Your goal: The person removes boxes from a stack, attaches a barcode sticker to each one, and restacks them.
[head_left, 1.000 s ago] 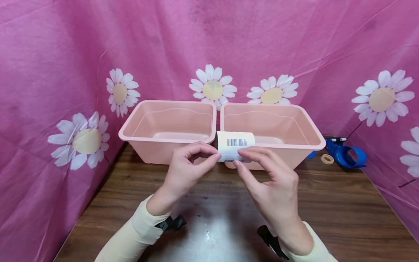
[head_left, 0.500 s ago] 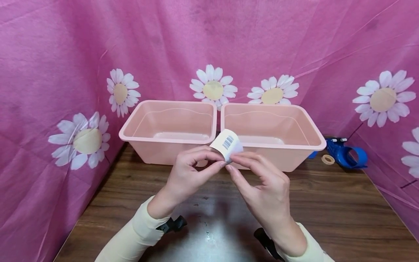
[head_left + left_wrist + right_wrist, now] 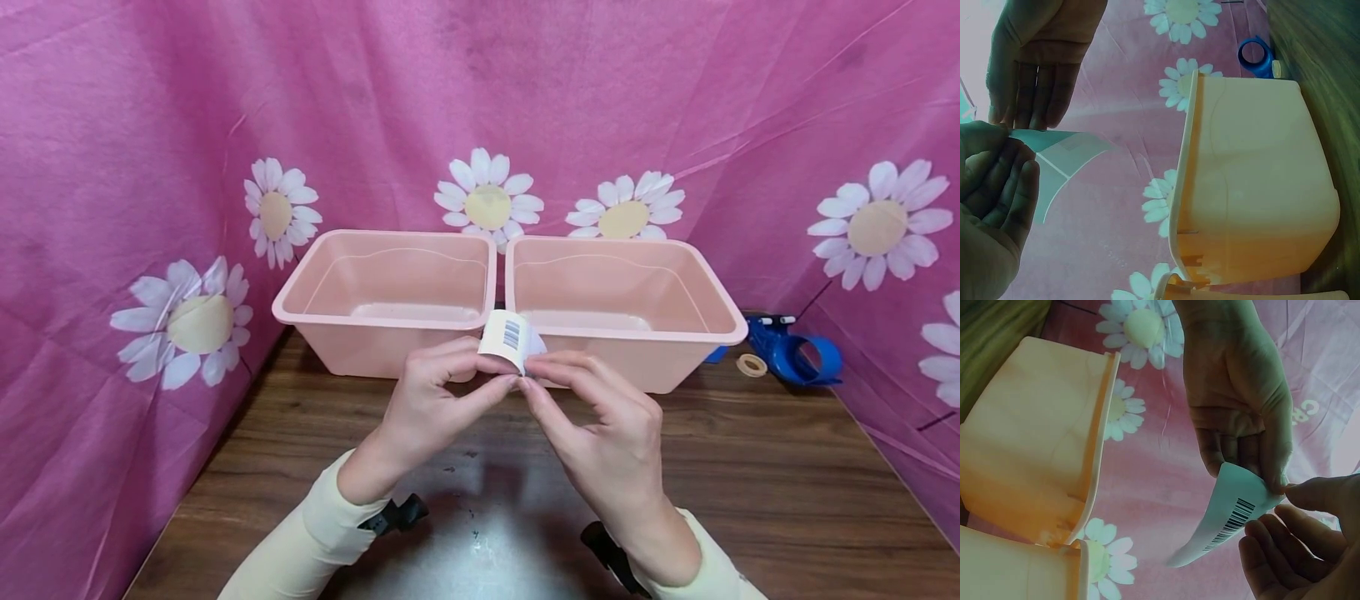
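Label [image 3: 501,335] is about mid-frame, kinda curled, in front of the gap between left bin [image 3: 360,352] and right bin [image 3: 660,360]. Left hand [image 3: 431,406] and right hand [image 3: 611,429] both pinch its lower edge, thumbs and fingers, tips super close. Blue gadget's [image 3: 782,363] over at frame right.

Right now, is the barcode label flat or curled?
Curled. The barcode label bows in an arc; its curved edge shows in both wrist views.
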Available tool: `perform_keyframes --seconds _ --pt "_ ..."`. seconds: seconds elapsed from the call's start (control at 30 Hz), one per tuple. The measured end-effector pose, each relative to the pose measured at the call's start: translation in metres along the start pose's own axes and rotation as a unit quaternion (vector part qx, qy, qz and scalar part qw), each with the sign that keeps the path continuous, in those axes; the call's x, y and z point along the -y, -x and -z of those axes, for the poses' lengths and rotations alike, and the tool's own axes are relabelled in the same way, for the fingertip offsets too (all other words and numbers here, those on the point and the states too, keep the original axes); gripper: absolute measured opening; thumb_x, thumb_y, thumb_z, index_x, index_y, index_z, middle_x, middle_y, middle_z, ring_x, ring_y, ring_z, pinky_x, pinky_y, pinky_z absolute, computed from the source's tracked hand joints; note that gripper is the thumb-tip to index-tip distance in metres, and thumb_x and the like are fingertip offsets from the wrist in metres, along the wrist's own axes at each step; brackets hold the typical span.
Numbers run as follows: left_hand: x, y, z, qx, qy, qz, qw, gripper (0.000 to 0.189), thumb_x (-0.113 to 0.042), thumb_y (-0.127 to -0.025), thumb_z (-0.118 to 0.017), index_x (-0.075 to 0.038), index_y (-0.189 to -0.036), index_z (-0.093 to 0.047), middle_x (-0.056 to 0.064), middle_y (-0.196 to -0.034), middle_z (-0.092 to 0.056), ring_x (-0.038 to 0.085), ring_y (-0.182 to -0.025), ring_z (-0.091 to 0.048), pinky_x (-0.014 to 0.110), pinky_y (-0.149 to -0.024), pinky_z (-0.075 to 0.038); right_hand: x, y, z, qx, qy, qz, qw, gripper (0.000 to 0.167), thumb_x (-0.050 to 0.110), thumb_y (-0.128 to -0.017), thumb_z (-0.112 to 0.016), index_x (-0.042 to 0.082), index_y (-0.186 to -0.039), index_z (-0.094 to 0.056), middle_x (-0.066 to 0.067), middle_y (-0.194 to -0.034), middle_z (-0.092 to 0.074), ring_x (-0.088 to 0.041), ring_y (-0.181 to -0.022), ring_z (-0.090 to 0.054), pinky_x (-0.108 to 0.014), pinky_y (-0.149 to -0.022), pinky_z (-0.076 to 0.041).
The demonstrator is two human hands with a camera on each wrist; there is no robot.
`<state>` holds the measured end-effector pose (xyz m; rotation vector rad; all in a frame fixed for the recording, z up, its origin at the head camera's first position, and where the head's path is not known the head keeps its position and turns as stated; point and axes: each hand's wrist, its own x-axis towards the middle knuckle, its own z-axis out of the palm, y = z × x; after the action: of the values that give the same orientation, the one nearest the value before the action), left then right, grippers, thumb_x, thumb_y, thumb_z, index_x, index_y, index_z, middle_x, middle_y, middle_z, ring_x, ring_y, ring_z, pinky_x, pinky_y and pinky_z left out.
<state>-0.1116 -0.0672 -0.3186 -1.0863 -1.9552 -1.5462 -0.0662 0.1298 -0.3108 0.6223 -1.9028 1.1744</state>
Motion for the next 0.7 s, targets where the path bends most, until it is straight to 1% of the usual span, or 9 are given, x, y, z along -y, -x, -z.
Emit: perform_keyframes --seconds 0.23,0.37,0.57,0.7 --pt "0.002 0.001 0.0 0.003 -0.01 -0.003 0.9999 0.01 0.005 -0.093 -0.086 -0.003 -0.099 -0.086 0.009 -0.098 -0.084 0.013 -0.091 -0.073 0.022 -0.075 -0.061 -0.002 -0.002 0.001 0.001 -0.003 0.003 1.0 0.021 -0.003 -0.089 -0.088 0.01 -0.105 -0.089 -0.001 -0.101 -0.087 -0.011 -0.095 -0.08 -0.011 -0.092 -0.059" --pt "0.002 0.0 -0.001 0.0 -0.003 -0.004 1.0 0.01 0.006 -0.093 -0.085 -0.003 -0.098 -0.086 0.009 -0.095 -0.082 0.013 -0.086 -0.071 0.021 -0.074 -0.061 -0.003 -0.003 0.002 -0.002 0.0 0.001 1.0 0.019 -0.003 -0.089 -0.087 0.01 -0.103 -0.089 -0.001 -0.098 -0.087 -0.008 -0.092 -0.08 -0.011 -0.09 -0.059" --pt "0.001 -0.001 0.001 -0.012 -0.008 0.014 0.9998 0.008 0.005 -0.092 -0.085 -0.002 -0.097 -0.085 0.009 -0.094 -0.083 0.015 -0.09 -0.076 0.026 -0.079 -0.066 -0.003 -0.005 0.007 -0.011 -0.002 -0.01 0.9999 0.015 -0.003 -0.092 -0.085 0.008 -0.101 -0.089 -0.004 -0.096 -0.086 -0.002 -0.09 -0.078 -0.011 -0.087 -0.06" --pt "0.001 0.0 0.004 -0.019 -0.013 0.034 0.9992 0.008 0.003 -0.092 -0.085 -0.003 -0.095 -0.085 0.008 -0.094 -0.083 0.014 -0.091 -0.076 0.027 -0.078 -0.066 -0.004 -0.007 0.012 -0.017 0.001 -0.039 0.9991 0.01 -0.001 -0.093 -0.085 0.007 -0.099 -0.088 -0.005 -0.093 -0.085 0.002 -0.09 -0.075 -0.01 -0.085 -0.058"
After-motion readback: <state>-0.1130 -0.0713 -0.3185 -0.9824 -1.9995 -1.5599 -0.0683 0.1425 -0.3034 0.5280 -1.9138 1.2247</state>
